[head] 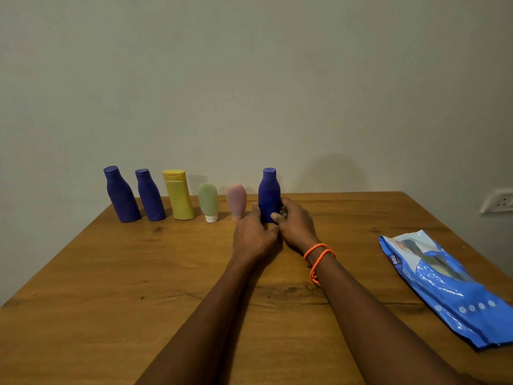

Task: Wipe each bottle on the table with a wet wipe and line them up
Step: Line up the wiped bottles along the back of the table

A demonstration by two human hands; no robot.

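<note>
Setting down: the sixth bottle [268, 194] is held upright at the right end of the row, just beside the pink tube [236, 202].
Right hand [295, 222]: curled round the bottle's lower right side; something crumpled, perhaps a wipe, is tucked in the fingers.
Left hand [254, 234]: fingers curled against the bottle's lower left.
Advice: the base should be seated flat and level with the others, an even gap kept, and both hands eased off without nudging the pink tube.
Worktop [111, 287]: brown wood grain; a blue wipe pack [444, 287] is lying at the right.
Room: plain pale wall [249, 79], socket [499, 202] at far right.
</note>
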